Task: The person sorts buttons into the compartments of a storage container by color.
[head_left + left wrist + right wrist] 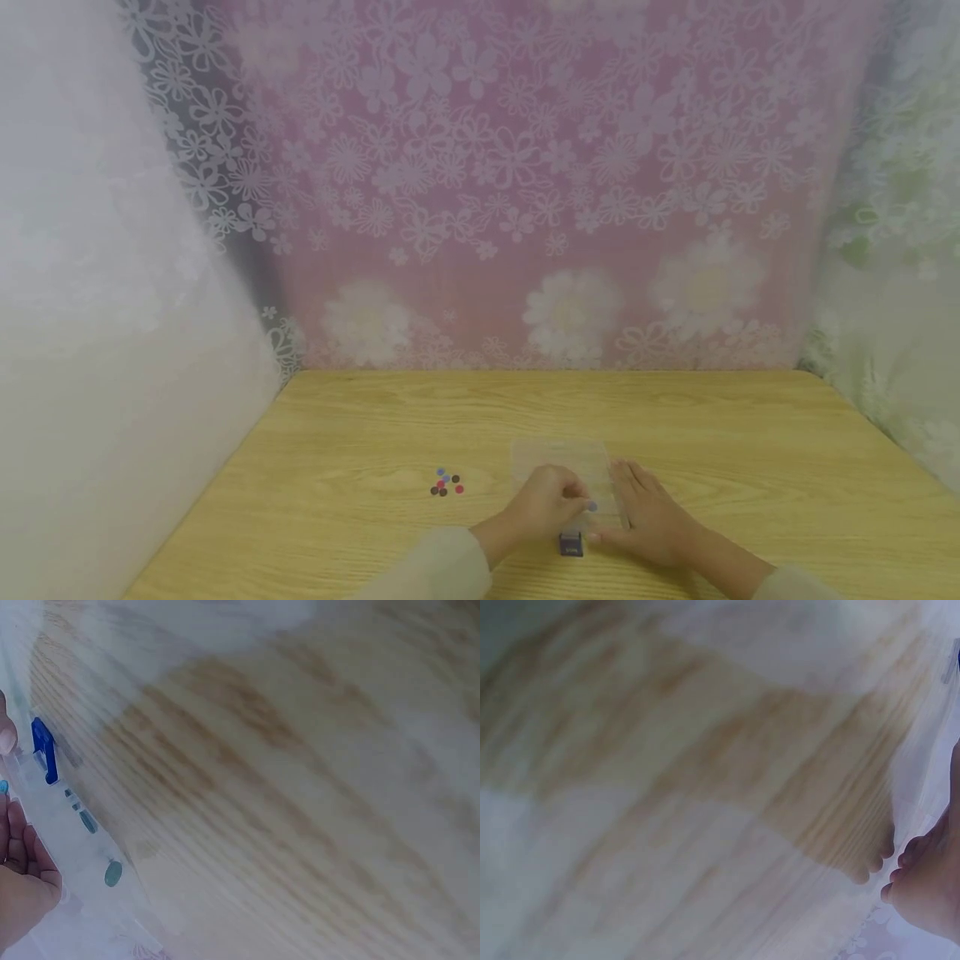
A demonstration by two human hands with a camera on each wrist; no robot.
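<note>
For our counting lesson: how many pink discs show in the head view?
2. One pink disc lies among other discs on the table; the other pink disc is at that cluster's right edge. The left hand could hide more.

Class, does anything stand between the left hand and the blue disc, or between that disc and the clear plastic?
Nothing visible does. The left hand pinches the blue disc, seen against the clear plastic. The right hand is at the plastic's right side, not between them. Whether disc and plastic touch is unclear.
</note>
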